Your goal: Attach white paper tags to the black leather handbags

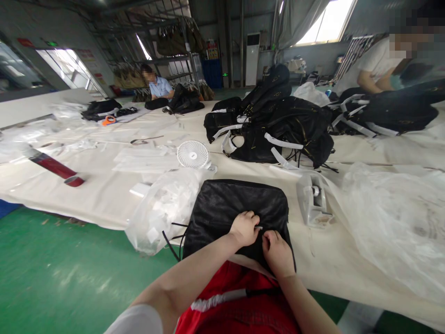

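Note:
A black bag (239,199) lies flat at the near edge of the table, with thin black cords hanging from its left side. On its front my left hand (246,227) is closed, fingers curled against the bag's surface. A small whitish bit (259,228) shows beside the left thumb, too small to name. Just right of it, my right hand (277,253) is closed in a pinch close to the bag; what its fingertips hold is hidden. A white-wrapped strap (222,299) lies across my red apron below the bag.
Left of the bag sits a clear plastic bag of scraps (167,204), with a white fan (192,154) behind it. A tape dispenser (314,202) and plastic sheeting (392,227) are on the right. Black bags (278,120) are piled beyond. Two people work across the table.

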Available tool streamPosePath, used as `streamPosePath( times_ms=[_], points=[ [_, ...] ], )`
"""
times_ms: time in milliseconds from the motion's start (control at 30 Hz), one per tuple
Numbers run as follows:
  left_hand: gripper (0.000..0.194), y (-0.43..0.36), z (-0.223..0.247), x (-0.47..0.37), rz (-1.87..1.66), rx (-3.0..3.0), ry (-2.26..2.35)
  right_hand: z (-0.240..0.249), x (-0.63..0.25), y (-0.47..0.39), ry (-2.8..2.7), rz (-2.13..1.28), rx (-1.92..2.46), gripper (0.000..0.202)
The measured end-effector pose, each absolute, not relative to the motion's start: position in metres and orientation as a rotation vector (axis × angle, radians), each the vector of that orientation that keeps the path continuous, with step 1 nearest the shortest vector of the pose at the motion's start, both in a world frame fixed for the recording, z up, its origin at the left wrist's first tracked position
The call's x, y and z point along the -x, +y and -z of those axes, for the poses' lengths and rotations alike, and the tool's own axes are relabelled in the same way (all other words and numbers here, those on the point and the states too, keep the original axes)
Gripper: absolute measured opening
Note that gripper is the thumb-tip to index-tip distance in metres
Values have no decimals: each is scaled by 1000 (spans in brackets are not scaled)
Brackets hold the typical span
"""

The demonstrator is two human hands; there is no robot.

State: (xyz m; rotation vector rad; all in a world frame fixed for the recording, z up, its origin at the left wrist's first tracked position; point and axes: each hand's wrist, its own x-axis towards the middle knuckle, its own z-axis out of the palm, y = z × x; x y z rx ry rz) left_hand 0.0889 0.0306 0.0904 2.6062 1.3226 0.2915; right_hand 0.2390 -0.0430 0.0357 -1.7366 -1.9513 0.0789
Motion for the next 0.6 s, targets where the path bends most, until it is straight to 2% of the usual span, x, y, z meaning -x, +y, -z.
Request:
streamPosePath(
  times_ms=[200,600],
  points=[
    [18,22,-86,-94,-139,-2750,1312,-36,-239,-45,-1954,-70,1744,14],
    [23,33,-91,-110,-71,-2435,1585,-36,-237,-47,-1949,-92,1768,14]
  ],
)
